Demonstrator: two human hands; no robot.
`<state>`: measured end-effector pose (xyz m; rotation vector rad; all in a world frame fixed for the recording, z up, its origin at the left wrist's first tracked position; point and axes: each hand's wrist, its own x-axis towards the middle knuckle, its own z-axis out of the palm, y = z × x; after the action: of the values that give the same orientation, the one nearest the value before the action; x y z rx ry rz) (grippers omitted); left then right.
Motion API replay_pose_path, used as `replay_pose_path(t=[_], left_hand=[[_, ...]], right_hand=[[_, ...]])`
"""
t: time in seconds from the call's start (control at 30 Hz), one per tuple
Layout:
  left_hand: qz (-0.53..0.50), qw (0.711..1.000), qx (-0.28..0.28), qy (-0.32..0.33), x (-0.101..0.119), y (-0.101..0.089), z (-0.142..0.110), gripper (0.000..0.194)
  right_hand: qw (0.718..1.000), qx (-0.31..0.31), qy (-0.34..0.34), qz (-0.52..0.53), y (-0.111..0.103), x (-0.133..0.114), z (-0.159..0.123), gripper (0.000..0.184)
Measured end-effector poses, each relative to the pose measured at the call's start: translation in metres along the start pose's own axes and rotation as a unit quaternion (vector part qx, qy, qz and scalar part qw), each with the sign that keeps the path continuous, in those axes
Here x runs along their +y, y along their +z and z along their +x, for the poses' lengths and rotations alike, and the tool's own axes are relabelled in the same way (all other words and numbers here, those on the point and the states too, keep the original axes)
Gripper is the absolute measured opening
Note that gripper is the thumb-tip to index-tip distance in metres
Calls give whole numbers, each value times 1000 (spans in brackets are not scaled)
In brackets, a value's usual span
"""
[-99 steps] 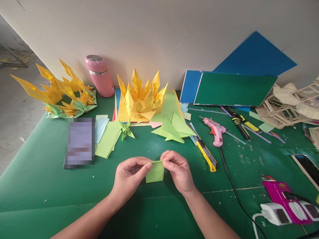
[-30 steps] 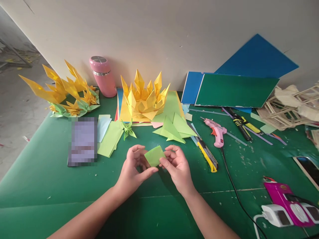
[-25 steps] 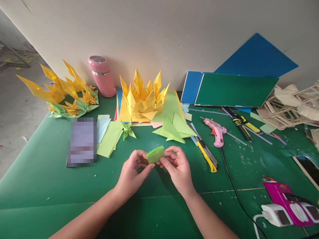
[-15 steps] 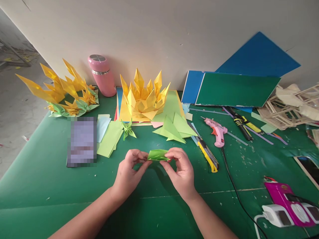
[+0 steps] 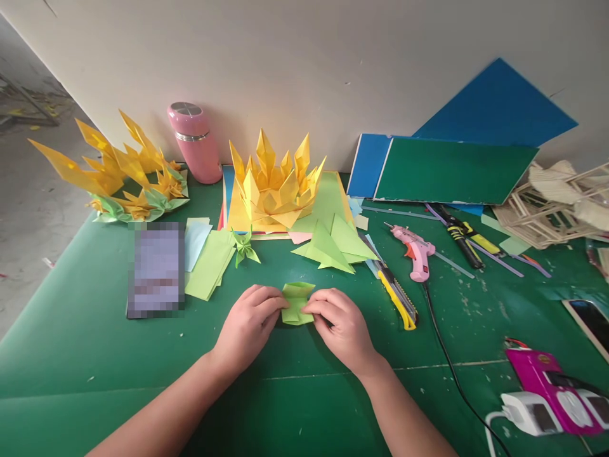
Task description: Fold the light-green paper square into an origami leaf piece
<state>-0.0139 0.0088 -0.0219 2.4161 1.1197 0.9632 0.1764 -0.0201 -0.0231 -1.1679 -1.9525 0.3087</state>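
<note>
Between my two hands is a small folded piece of light green paper [image 5: 297, 303], creased with flaps at its top and bottom. My left hand [image 5: 251, 324] pinches its left edge, and my right hand [image 5: 340, 327] pinches its right edge. Both hands are low over the green table, thumbs partly hidden. Just beyond lie folded green paper triangles [image 5: 328, 249] and a small green paper flower [image 5: 245, 247]. Loose green paper sheets [image 5: 209, 263] are to the left, beside a blurred-out flat rectangle [image 5: 159, 270].
A yellow paper crown-like lotus [image 5: 278, 197] stands on stacked sheets; another yellow paper piece [image 5: 118, 168] is at left near a pink flask [image 5: 197, 143]. Right of my hands are a yellow utility knife [image 5: 397, 298], a pink glue gun [image 5: 419, 254] with its cord, and a magenta power strip [image 5: 537, 371].
The green paper has turned from a narrow, edge-on view to showing its creased face, lower and nearer the table. Both hands have shifted their grip, fingers now over its sides.
</note>
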Motion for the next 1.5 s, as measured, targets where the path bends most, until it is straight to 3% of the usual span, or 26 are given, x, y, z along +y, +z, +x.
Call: replay_pose_path(t=[0.43, 0.73, 1.07, 1.5], left_hand=[[13, 998, -59, 27, -1, -8, 0, 16], [-6, 994, -104, 21, -6, -14, 4, 20], [20, 997, -80, 7, -2, -7, 6, 26], [11, 997, -67, 23, -1, -5, 3, 27]], right_hand=[[992, -122, -7, 4, -8, 1, 2, 14], [994, -95, 52, 11, -6, -3, 2, 18], [993, -28, 108, 23, 2, -5, 2, 14], [993, -77, 92, -1, -5, 4, -1, 14]])
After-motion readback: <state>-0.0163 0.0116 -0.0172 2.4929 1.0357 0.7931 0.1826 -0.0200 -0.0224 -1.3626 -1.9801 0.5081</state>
